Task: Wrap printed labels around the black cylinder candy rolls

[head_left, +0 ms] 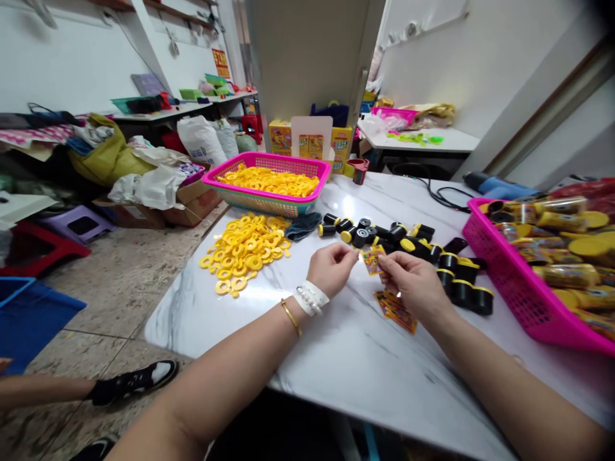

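Note:
My right hand (417, 285) pinches a small printed orange card (371, 260) above the table. Just left of it, my left hand (331, 269) is closed in a pinch; whatever lies between its fingertips is too small to make out. Under my right hand lies a loose stack of similar printed cards (401, 314). Black cylinders with yellow rims (462, 292) stand and lie in a group beyond and to the right of my hands. A heap of yellow rings (247, 246) spreads over the table to the left of my left hand.
A pink basket (221, 184) of yellow parts stands at the back left, beside a dark cloth (303, 225). Another pink basket (514, 288), filled with yellow tubes, is at the right. Printed yellow boxes (281, 137) stand behind. Someone's foot (137, 382) shows at lower left.

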Demonstrator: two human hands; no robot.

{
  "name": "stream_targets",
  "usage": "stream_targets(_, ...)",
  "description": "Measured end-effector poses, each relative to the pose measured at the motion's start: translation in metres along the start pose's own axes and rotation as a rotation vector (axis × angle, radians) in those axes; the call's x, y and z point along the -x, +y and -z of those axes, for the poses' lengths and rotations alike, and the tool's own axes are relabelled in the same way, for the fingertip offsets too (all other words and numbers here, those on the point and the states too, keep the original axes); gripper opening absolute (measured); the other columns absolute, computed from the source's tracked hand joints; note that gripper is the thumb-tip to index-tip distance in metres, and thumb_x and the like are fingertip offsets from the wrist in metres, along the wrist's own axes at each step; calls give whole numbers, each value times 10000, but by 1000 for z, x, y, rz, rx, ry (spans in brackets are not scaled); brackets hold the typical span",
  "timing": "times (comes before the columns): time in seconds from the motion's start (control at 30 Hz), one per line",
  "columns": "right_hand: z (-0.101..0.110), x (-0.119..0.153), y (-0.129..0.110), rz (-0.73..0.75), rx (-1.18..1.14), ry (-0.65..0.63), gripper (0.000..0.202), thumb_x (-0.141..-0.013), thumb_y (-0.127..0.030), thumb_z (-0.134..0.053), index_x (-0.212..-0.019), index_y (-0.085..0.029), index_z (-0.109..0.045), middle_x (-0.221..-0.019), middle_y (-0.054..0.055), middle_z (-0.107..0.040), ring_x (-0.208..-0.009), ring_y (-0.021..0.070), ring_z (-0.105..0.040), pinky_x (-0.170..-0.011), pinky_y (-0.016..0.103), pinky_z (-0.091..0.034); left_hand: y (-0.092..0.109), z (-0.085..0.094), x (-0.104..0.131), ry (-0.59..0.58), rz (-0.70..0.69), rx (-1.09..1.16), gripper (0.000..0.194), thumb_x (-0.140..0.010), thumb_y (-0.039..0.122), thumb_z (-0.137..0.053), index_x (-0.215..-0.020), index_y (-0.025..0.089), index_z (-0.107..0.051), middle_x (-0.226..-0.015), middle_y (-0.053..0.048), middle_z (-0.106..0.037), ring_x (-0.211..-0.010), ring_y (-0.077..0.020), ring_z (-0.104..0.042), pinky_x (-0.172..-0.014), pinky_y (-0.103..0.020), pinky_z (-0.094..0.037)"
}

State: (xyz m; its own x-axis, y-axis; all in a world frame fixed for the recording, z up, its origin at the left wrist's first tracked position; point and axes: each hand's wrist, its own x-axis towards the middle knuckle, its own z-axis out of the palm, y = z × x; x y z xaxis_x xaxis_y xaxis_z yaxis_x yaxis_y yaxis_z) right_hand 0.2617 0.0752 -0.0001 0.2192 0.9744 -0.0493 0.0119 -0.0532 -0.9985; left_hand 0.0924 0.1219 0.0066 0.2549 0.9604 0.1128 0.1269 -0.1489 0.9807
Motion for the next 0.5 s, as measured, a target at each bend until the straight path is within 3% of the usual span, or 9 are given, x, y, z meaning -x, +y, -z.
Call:
stream_targets(0.07,-2,1,-1,22,18,61,416,-764,-570,-730,-697,-178,-611,-556,-22,-546,-473,92,-454,-409,211,-325,4,0,4,51,-7,34,335,-869,432,-582,-726,144,-673,-582,29,-547,-535,-82,-454,-528,-204,-355)
stream_targets(0.3,-8,7,-7,145,203,99,404,-827,-574,-661,-723,-184,-663,-588,-2,-572,-542,133,-525,-478,237,-426,10,-2,14,28,54,116,340,-866,439,-588,-816,143,-746,-608,-3,-605,-522,-94,-501,-515,-215,-380)
stream_targets(0.43,-6,14,1,217,382,110,347,-866,-544,-620,-793,-215,-703,-609,11,-627,-558,173,-582,-490,267,-459,8,-6,17,63,64,97,297,-839,405,-627,-779,153,-772,-647,-24,-653,-621,-127,-564,-579,-231,-429)
stream_targets(0.5,0,14,13,324,457,115,281,-884,-495,-612,-862,-235,-715,-665,25,-686,-579,208,-631,-472,288,-469,5,-8,18,64,61,126,246,-803,397,-679,-824,179,-792,-748,-35,-711,-721,-155,-617,-667,-249,-476)
